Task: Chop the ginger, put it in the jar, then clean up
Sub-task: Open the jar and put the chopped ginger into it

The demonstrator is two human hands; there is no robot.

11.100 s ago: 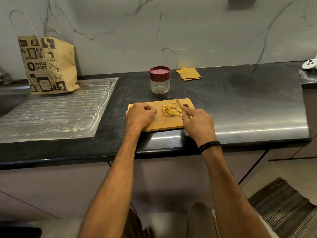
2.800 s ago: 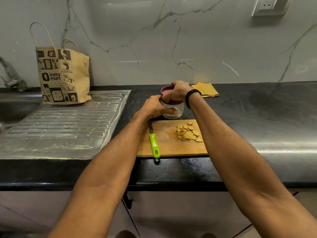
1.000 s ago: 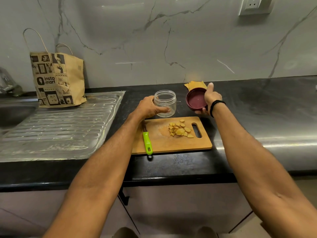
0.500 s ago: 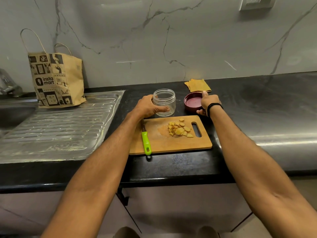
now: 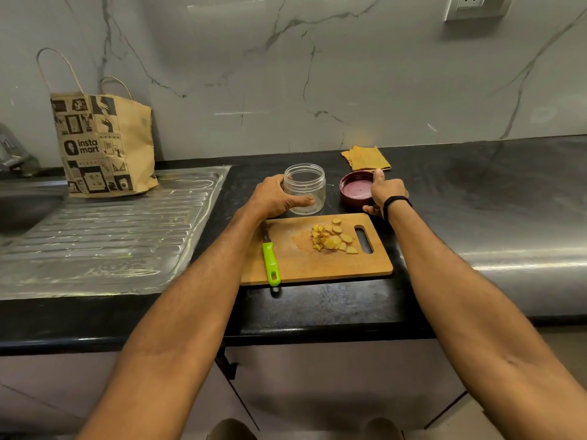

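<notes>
- The left hand point(image 5: 273, 198) is wrapping its fingers and thumb round the open jar point(image 5: 305, 188), which is standing upright on the counter point(image 5: 476, 201) just behind the cutting board point(image 5: 317, 265).
- The right hand point(image 5: 386, 193) is grasping the lid point(image 5: 355, 188) by its rim, one finger on the far edge and the thumb at the near edge. The lid is lying inside-up on the counter, just behind the board's right corner.
- The ginger point(image 5: 332, 238) is sitting in a loose pile of slices on the board, next to the board's handle slot. None appears to be in the jar yet.
- The knife point(image 5: 270, 262) is lying along the board's left edge with its green handle pointing toward the person.
- A folded cloth point(image 5: 365, 157) is resting further behind the board, beyond the lid.
- The step in hand looks to be parking the lid so that filling can begin.
- To do it well, the lid is best left flat and clear of the board, so the right hand is coming away free.
- Keeping the jar steadied close to the board's back edge should shorten the carry for the slices.
- Small pinches or a scrape with the knife would likely be spilling fewer pieces past the jar's mouth.
</notes>
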